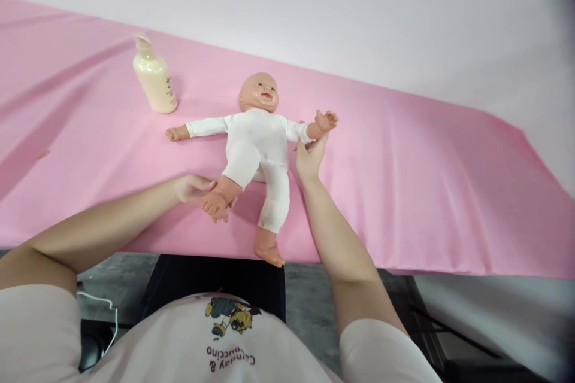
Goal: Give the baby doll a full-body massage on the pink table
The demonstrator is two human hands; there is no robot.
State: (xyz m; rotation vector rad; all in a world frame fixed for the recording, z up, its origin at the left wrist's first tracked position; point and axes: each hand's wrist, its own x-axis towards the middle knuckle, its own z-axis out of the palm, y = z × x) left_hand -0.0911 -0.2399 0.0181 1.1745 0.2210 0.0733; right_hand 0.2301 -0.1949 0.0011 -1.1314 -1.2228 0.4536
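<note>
A baby doll with a white cloth body lies face up on the pink-covered table, its head away from me. My left hand is closed round the doll's lower leg on the left, which is raised and bent; some fingertips show beneath the foot. My right hand grips the doll's outstretched arm on the right near its wrist, with the fingers partly hidden behind the sleeve. The doll's other leg lies straight, its foot at the table's front edge. Its other arm stretches out to the left, touched by neither hand.
A cream-coloured pump bottle stands at the back left, beyond the doll's hand. The pink cloth has folds and hangs at the front edge. A white wall rises behind the table. A white cable hangs below on the left.
</note>
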